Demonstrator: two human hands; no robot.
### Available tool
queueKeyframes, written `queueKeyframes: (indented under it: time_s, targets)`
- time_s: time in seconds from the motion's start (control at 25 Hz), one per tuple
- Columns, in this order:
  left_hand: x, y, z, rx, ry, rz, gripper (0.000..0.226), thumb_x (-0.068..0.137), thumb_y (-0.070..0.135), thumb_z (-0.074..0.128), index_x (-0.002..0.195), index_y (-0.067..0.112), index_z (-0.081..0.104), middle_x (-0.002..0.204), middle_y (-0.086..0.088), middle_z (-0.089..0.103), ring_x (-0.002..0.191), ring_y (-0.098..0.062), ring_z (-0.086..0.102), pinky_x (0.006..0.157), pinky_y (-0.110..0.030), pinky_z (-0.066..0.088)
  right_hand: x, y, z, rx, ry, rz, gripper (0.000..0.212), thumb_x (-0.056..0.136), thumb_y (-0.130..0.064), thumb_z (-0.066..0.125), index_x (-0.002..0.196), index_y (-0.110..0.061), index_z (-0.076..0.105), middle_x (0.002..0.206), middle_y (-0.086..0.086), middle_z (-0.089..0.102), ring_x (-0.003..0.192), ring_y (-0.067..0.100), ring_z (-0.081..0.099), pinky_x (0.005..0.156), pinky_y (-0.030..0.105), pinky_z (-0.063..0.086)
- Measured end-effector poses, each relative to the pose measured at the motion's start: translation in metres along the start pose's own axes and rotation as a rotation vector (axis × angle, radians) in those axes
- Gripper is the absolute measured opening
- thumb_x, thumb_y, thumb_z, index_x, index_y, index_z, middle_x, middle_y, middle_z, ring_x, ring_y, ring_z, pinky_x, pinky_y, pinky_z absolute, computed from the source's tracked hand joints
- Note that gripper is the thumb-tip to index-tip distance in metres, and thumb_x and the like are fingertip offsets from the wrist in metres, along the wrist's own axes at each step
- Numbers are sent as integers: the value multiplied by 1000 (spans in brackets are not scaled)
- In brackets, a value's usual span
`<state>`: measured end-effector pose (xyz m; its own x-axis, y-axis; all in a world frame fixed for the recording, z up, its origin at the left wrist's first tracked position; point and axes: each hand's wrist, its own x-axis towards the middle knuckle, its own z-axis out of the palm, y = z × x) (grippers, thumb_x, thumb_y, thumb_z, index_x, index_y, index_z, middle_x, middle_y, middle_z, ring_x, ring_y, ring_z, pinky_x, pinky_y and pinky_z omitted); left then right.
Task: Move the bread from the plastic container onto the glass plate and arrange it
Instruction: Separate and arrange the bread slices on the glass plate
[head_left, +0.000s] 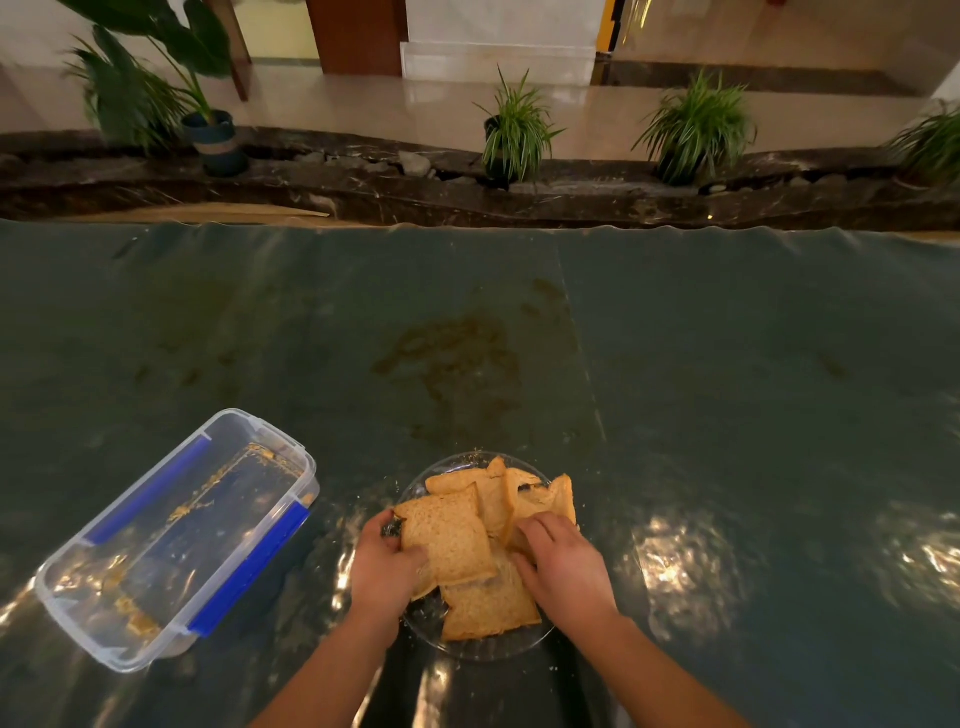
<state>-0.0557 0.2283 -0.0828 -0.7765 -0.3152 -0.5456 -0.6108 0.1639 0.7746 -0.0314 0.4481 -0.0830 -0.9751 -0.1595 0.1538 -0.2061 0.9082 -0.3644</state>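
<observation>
Tabletop: both hands pinching plated bread.

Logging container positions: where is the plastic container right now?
Head view, lower left: the plastic container lies on the table, left of the glass plate, apart from it.

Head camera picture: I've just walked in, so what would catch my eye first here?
Most likely the pile of toasted bread slices on a glass plate at the near middle of the dark green table, with the left hand and right hand resting on the slices. To the left sits a clear plastic container with blue clips, empty but for crumbs. Potted plants line the ledge beyond.
</observation>
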Motion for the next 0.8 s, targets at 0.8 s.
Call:
queueKeyframes:
  time_s: [0.8]
  targets:
    - [-2,3,-5,-8,-30,21,77,77,-2,70,144,23,41,98,2,62,86,-16,62,83,-46,56,52,-3,-17,93,-167,-164,49,87,-16,44,135,-26,51,139,-13,53,129,15,37,109,34,34]
